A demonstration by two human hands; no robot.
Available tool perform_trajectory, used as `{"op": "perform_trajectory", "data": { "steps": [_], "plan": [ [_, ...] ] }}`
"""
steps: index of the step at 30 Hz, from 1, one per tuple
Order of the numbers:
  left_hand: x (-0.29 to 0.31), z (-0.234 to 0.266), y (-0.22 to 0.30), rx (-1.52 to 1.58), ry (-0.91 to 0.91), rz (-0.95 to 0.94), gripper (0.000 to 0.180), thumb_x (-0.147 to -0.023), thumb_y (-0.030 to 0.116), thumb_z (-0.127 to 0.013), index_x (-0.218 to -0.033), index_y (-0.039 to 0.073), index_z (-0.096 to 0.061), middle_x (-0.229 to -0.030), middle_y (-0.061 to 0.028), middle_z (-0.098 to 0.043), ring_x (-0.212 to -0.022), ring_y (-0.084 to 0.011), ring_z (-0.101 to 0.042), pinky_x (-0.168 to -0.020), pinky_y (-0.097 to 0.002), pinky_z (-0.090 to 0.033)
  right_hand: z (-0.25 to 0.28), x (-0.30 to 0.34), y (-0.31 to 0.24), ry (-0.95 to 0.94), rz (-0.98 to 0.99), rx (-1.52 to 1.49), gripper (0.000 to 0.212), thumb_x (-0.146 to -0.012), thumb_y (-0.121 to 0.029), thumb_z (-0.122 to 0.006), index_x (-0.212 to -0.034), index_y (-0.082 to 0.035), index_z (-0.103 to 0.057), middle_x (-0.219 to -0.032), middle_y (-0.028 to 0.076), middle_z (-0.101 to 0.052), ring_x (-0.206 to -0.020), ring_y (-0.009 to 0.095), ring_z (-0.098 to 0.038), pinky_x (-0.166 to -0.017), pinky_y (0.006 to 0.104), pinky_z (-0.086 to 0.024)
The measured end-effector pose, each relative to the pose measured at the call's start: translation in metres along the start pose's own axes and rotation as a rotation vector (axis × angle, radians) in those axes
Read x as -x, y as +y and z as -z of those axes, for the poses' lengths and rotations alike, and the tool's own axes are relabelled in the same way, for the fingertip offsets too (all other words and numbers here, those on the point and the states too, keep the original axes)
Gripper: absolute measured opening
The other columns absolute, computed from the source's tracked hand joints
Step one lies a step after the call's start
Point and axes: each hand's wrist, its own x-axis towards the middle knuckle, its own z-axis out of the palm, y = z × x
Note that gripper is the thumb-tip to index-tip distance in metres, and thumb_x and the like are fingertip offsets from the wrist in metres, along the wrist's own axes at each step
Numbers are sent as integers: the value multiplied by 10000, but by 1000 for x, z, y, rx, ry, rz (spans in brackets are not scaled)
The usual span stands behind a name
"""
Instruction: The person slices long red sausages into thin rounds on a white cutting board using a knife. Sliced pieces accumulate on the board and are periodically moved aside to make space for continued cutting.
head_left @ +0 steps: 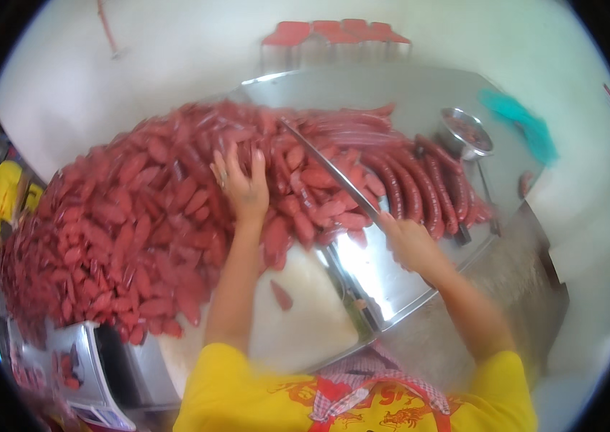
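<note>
A large heap of red sausage slices (121,216) covers the left and middle of the metal table. My left hand (246,193) is open, its fingers spread against the right part of this heap. A long knife (335,173) has its handle in my closed right hand (411,248). Its blade slants up and left over the slices, the tip near the heap's far edge. Long whole sausages (420,183) lie side by side beyond my right hand. One loose slice (281,295) rests on the white cutting board (312,320) close to my body.
At the right of the metal table (427,90) stands a metal bowl (487,144) with reddish pieces inside. A teal plastic bag or cloth (524,126) lies beyond it. Red stools (330,32) stand at the back. Another person's yellow clothing (8,194) shows at far left.
</note>
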Motion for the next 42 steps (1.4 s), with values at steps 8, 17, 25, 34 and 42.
{"op": "perform_trajectory", "data": {
  "steps": [8,17,25,34,42],
  "plan": [
    [112,95,-29,-232,-1433,-610,847,-757,649,-656,-1452,228,-416,-1562,-254,-162,-1442,-482,-86,-1156,-577,-64,42,85,122,170,-519,-348,661,-981,-566,-387,-703,7,-561,-525,67,-501,-384,158,-463,-373,300,-354],
    [99,-73,-12,-661,-607,-723,554,-878,492,-594,-1387,289,-512,-1506,-170,-351,-1413,-400,-262,-1123,-596,-145,77,26,168,-41,-297,-416,669,-985,-585,-360,-709,-7,-554,-540,52,-498,-431,134,-466,-423,293,-375],
    [10,-197,54,-666,-352,-513,359,-870,281,-608,-1204,150,-629,-1241,-185,-610,-1269,-386,-470,-1070,-596,-277,141,12,219,-110,-303,-427,685,-993,-575,-331,-742,17,-568,-549,59,-514,-459,139,-495,-456,303,-392],
    [-16,-372,30,-898,-917,-328,481,-739,208,-758,-1140,58,-539,-1127,-172,-636,-1101,-379,-589,-949,-503,-457,168,30,277,18,-561,-570,702,-989,-599,-306,-780,18,-568,-559,61,-518,-449,140,-496,-439,293,-403],
    [-34,-351,59,-839,-832,-626,538,-679,193,-746,-1139,60,-500,-1128,-186,-614,-1059,-394,-592,-910,-515,-458,157,37,277,43,-554,-614,698,-996,-594,-296,-809,21,-568,-557,59,-512,-454,137,-502,-443,284,-404]
  ]
}}
